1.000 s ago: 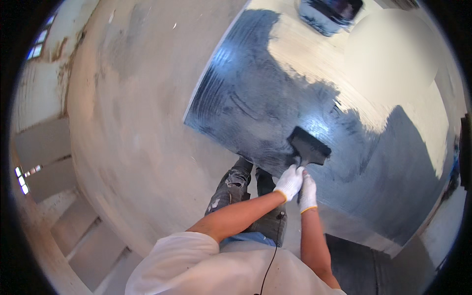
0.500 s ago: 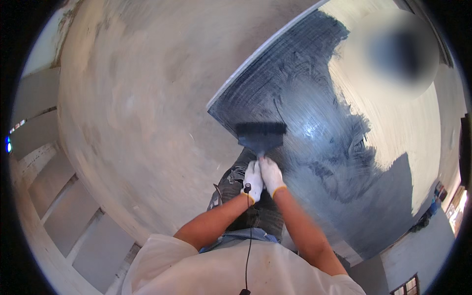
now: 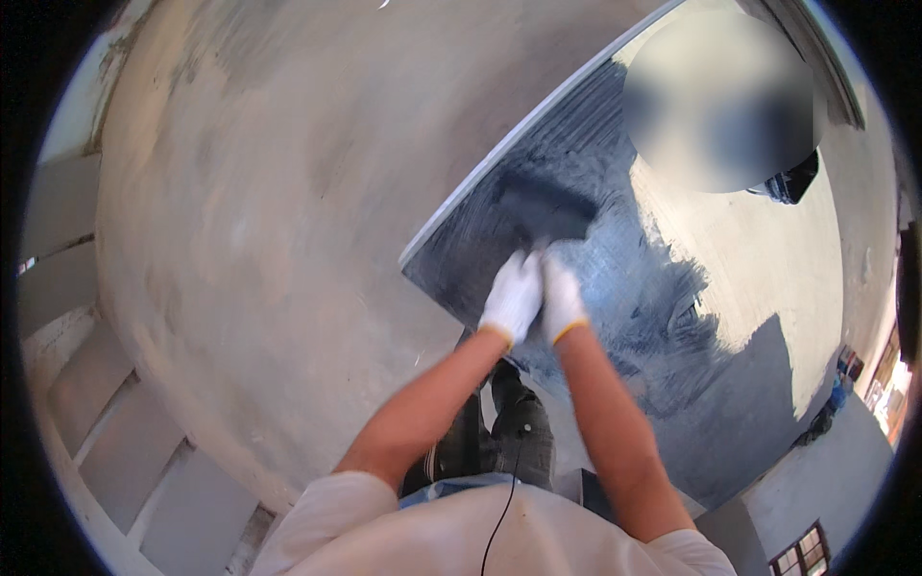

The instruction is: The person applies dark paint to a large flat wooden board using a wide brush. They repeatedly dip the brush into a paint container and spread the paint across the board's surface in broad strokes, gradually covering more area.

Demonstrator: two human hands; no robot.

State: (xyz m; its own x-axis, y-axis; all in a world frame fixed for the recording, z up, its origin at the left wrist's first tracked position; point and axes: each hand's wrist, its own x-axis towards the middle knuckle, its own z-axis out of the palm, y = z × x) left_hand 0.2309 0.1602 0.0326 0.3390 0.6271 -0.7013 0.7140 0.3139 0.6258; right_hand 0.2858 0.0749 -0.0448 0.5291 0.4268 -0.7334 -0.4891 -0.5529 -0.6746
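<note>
Both hands wear white knitted gloves with yellow cuffs. My left hand [image 3: 514, 296] and my right hand [image 3: 563, 298] are closed close together around the handle of a wide brush [image 3: 549, 205]. The brush head is dark, broad and smeared by motion, and the fingers hide the handle. It is over a large cream surface [image 3: 749, 259], on the part spread with a wet-looking dark grey coating [image 3: 610, 278]. The coating shows streaky strokes and a ragged edge against the bare cream part.
A raised white strip [image 3: 538, 112] borders the coated surface on the left, beside a brownish-grey floor [image 3: 259, 221]. Grey panels [image 3: 125, 432] line the far left. A black object [image 3: 797, 180] sits under a blurred patch at upper right. Small items [image 3: 845, 370] lie at the right edge.
Both hands and the brush have moved away from my body, up the coated surface, arms reaching further. The view has shifted slightly, and a black object now shows at upper right.
</note>
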